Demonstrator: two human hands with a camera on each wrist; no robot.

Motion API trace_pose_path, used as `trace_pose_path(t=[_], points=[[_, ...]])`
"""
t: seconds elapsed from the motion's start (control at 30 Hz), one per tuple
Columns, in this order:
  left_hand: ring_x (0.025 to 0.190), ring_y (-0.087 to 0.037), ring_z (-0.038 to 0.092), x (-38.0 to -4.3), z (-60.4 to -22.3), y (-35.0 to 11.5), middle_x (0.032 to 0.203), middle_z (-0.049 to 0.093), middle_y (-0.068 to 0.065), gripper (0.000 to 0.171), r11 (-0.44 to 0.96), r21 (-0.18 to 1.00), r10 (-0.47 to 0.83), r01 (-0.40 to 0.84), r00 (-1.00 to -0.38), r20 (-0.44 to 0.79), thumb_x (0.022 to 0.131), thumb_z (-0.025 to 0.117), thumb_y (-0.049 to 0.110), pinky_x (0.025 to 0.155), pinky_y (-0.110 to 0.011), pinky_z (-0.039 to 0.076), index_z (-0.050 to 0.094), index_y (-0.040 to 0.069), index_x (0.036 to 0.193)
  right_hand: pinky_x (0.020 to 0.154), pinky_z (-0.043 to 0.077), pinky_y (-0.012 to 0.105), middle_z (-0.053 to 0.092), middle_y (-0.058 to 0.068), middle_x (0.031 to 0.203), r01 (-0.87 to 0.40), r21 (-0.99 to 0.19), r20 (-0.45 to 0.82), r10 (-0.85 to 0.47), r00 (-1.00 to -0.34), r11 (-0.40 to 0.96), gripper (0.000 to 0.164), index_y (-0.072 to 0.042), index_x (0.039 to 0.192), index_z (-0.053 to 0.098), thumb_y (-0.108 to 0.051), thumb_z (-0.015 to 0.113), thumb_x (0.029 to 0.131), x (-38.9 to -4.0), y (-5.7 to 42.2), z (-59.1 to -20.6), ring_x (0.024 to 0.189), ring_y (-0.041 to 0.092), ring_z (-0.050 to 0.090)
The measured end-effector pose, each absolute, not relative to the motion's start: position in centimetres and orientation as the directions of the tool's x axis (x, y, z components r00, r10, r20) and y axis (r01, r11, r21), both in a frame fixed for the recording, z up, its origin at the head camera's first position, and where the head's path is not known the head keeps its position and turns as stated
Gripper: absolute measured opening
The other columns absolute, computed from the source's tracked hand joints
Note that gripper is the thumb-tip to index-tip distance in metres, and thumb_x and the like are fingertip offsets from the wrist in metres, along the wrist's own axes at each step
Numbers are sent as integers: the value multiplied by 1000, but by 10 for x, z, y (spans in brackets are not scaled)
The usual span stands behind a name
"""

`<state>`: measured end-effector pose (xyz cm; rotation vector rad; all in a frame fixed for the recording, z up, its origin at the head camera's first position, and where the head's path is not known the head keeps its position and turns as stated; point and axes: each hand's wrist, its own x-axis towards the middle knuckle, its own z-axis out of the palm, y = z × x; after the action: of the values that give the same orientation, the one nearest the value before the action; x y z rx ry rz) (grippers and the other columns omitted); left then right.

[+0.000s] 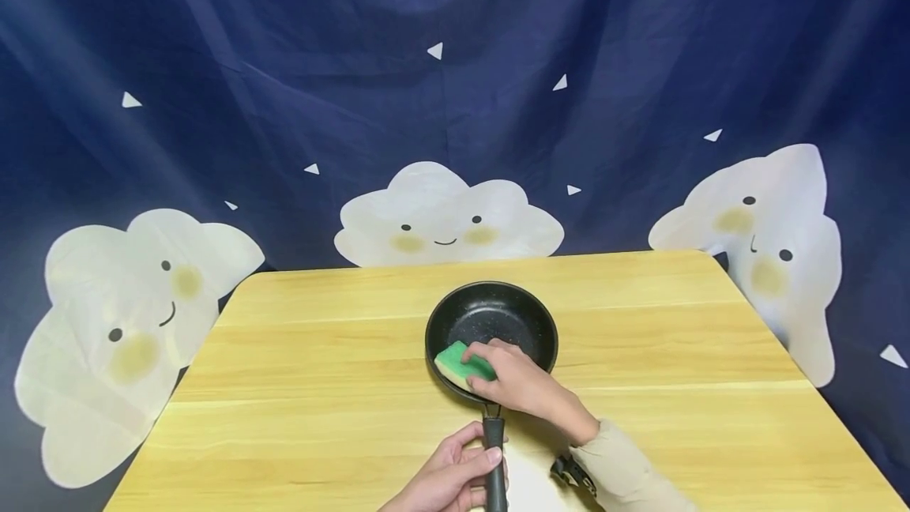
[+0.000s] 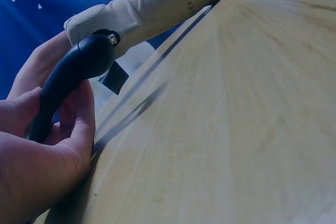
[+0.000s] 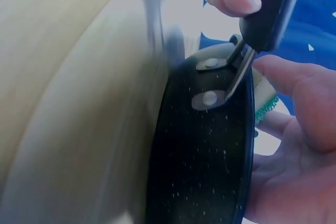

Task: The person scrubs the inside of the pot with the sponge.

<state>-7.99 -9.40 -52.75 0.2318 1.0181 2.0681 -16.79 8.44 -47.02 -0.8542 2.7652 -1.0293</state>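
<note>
A black frying pan (image 1: 490, 310) with a speckled surface is at the middle of the table, its handle (image 1: 495, 464) pointing toward me. My left hand (image 1: 455, 474) grips that handle, thumb across its top; the left wrist view shows the fingers curled round the black handle (image 2: 68, 82). Inside the pan, my right hand (image 1: 510, 376) holds a sponge (image 1: 455, 362) with a green top and a pale yellow underside, at the pan's near left. In the right wrist view the right hand (image 3: 299, 119) reaches over the rim, and the sponge (image 3: 266, 98) shows partly behind the pan's wall.
The light wood table (image 1: 306, 385) stretches out on both sides of the pan. Behind it hangs a dark blue curtain (image 1: 355, 85) with white clouds and triangles. A small black device (image 1: 572, 474) is at the right sleeve (image 1: 626, 464).
</note>
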Motion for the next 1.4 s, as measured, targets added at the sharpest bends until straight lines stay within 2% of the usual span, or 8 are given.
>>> trace_pose_path(t=[0.13, 0.37, 0.57, 0.83, 1.07, 1.4], points=[[85, -10, 66, -80, -528, -94, 94, 66, 1, 31, -357, 725, 732, -588, -659, -174, 107, 53, 10, 78, -27, 59, 43, 3, 136, 68, 47, 33, 59, 5, 99, -455, -623, 121, -496, -860, 636, 25, -14, 118, 66, -19, 72, 94, -170, 78, -470, 85, 18, 52], [84, -9, 66, -80, -527, -94, 93, 64, 1, 31, -358, 723, 737, -591, -654, -170, 107, 53, 10, 77, -27, 59, 44, 4, 136, 70, 48, 35, 58, 7, 104, -419, -626, 98, -466, -879, 658, 26, -14, 119, 64, -20, 72, 94, -176, 69, -470, 86, 20, 52], [84, -9, 65, -81, -527, -94, 93, 65, 2, 24, -362, 721, 740, -591, -653, -163, 108, 51, 9, 77, -27, 59, 47, 8, 131, 70, 48, 39, 56, 8, 103, -399, -621, 75, -456, -887, 675, 27, -15, 118, 60, -19, 73, 94, -182, 61, -467, 84, 23, 52], [84, -9, 65, -80, -527, -95, 94, 65, 1, 25, -344, 725, 735, -597, -651, -187, 107, 53, 9, 78, -27, 59, 46, 4, 130, 67, 45, 35, 49, 7, 94, -437, -579, 98, -473, -876, 689, 29, -11, 115, 57, -17, 75, 93, -187, 54, -472, 78, 21, 49], [82, -7, 63, -80, -529, -95, 90, 62, 4, 17, -380, 727, 750, -572, -650, -120, 108, 48, 6, 75, -28, 58, 46, 8, 125, 66, 45, 34, 48, 8, 93, -483, -532, 155, -480, -863, 695, 30, -10, 114, 56, -16, 77, 93, -192, 50, -473, 77, 22, 48], [83, -8, 63, -81, -528, -93, 90, 61, 4, 19, -362, 718, 745, -595, -647, -161, 107, 51, 7, 76, -29, 58, 46, 8, 126, 67, 49, 37, 50, 9, 96, -529, -465, 224, -484, -846, 710, 34, -8, 117, 56, -13, 78, 92, -197, 51, -474, 78, 27, 52]])
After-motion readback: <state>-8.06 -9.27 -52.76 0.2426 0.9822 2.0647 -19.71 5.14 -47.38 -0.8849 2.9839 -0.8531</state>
